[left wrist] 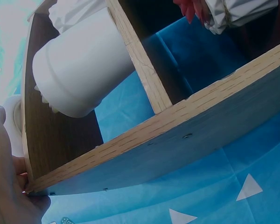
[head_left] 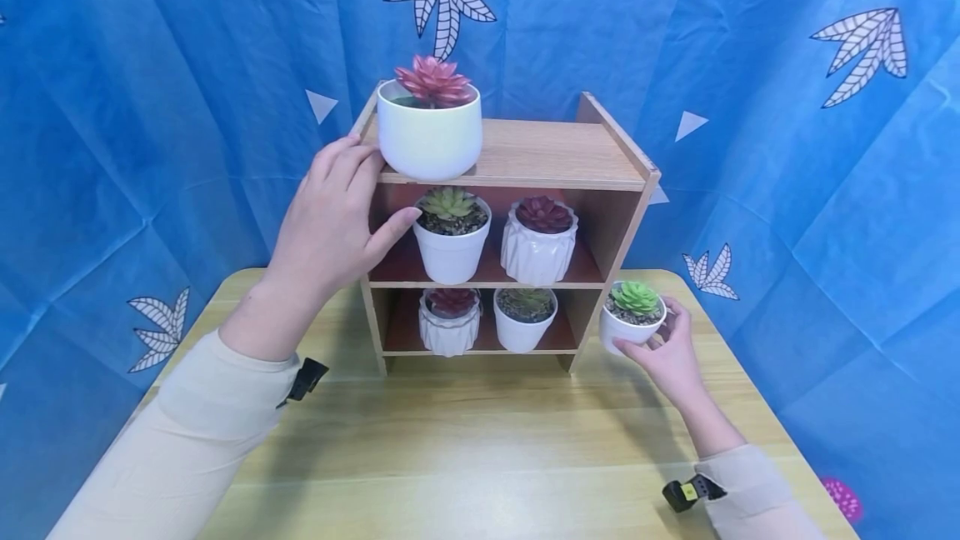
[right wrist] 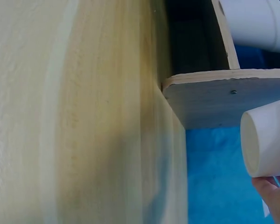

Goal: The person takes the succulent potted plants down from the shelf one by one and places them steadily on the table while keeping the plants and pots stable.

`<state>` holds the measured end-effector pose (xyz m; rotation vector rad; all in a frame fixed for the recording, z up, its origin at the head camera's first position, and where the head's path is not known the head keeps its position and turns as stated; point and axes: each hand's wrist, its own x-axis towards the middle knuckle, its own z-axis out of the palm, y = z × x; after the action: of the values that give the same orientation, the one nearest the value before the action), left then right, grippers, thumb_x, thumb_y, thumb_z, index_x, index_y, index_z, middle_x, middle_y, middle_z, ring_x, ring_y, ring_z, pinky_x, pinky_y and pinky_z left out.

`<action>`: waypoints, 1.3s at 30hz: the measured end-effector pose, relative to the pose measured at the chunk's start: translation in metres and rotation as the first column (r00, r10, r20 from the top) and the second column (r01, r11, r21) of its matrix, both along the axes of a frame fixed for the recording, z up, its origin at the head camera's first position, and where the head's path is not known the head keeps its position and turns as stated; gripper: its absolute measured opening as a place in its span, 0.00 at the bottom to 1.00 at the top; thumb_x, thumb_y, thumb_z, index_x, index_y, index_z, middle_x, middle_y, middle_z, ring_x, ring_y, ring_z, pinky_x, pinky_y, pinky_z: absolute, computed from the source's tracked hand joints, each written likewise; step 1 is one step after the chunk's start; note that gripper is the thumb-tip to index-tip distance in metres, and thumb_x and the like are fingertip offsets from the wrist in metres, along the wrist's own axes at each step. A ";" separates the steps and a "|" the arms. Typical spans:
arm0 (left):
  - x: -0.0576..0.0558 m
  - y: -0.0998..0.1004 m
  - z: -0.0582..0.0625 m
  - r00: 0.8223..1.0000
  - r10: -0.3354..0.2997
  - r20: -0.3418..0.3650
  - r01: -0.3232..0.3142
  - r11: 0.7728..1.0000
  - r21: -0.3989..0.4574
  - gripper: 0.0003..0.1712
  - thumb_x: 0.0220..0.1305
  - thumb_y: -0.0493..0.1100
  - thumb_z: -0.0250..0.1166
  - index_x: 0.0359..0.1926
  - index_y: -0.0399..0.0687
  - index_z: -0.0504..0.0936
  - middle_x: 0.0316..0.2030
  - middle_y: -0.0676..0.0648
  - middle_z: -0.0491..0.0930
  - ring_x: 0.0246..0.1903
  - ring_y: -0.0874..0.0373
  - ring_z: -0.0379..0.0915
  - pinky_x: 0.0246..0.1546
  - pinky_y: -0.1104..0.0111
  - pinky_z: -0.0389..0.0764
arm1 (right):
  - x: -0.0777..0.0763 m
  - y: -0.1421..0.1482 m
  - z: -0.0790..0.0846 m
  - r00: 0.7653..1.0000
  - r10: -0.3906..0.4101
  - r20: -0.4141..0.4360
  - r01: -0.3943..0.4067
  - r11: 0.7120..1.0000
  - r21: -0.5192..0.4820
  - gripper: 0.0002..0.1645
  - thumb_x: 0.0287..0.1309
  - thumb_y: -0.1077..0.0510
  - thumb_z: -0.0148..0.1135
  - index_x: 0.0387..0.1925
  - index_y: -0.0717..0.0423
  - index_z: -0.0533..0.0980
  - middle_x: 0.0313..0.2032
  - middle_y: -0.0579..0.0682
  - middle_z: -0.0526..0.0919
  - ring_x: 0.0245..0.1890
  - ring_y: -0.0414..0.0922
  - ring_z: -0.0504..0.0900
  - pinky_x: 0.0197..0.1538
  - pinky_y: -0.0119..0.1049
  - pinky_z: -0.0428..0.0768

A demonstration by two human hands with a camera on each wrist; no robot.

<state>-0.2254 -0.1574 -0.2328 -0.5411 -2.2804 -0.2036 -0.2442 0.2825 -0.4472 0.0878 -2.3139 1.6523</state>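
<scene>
My left hand [head_left: 327,205] is at the upper left corner of the wooden shelf [head_left: 566,152], its fingers touching the side panel's edge and its thumb spread in front. Right beside those fingers, on the top board, stands a round white pot [head_left: 429,140] with a pink-red succulent [head_left: 432,82]. Off the shelf's right side, my right hand [head_left: 671,352] holds a small white pot [head_left: 626,332] with a bright green succulent [head_left: 636,297]. In the right wrist view this pot [right wrist: 270,140] is tilted by the camera angle, with fingers at its side.
The middle tier bears a white pot [head_left: 452,250] with a pale green succulent and a ribbed pot [head_left: 538,252] with a dark red one. Below them stand another ribbed pot [head_left: 450,332] and a plain white pot [head_left: 522,330]. Blue cloth [head_left: 825,190] hangs around the wooden table [head_left: 480,457].
</scene>
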 end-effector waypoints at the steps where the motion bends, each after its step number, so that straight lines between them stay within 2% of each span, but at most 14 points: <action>1: 0.000 0.000 0.000 1.000 0.000 0.000 0.000 1.000 0.000 0.44 0.57 0.65 0.57 0.65 0.40 0.63 0.61 0.39 0.65 0.66 0.48 0.50 0.64 0.52 0.57 | 0.000 0.000 -0.001 1.000 -0.001 -0.001 0.001 1.000 0.001 0.60 0.39 0.62 0.75 0.66 0.54 0.44 0.60 0.57 0.62 0.58 0.53 0.66 0.59 0.48 0.68; 18: 0.001 0.000 0.001 1.000 -0.005 0.004 0.004 1.000 0.007 0.44 0.58 0.66 0.56 0.65 0.40 0.63 0.62 0.39 0.64 0.66 0.48 0.49 0.64 0.52 0.56 | 0.001 0.000 -0.016 0.999 -0.007 0.032 0.007 1.000 0.003 0.61 0.37 0.60 0.76 0.66 0.54 0.44 0.60 0.59 0.59 0.58 0.55 0.65 0.60 0.51 0.67; 27: 0.000 0.000 0.000 1.000 -0.004 -0.004 0.004 1.000 0.014 0.43 0.58 0.66 0.56 0.64 0.40 0.64 0.62 0.39 0.65 0.66 0.48 0.49 0.64 0.52 0.56 | 0.001 0.001 -0.027 0.999 -0.011 0.032 0.010 0.999 0.031 0.61 0.38 0.59 0.76 0.66 0.54 0.44 0.58 0.58 0.61 0.55 0.54 0.67 0.58 0.50 0.69; 39: 0.000 0.000 -0.001 1.000 -0.004 -0.010 0.004 1.000 0.012 0.43 0.58 0.66 0.56 0.64 0.40 0.64 0.61 0.39 0.65 0.66 0.48 0.50 0.64 0.53 0.56 | -0.002 0.000 -0.038 0.998 -0.010 0.069 0.008 1.000 0.029 0.62 0.35 0.58 0.77 0.65 0.55 0.45 0.57 0.62 0.61 0.55 0.58 0.67 0.58 0.53 0.68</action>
<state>-0.2257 -0.1569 -0.2336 -0.5395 -2.2673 -0.2159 -0.2463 0.2824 -0.4849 0.0264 -2.3863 1.6425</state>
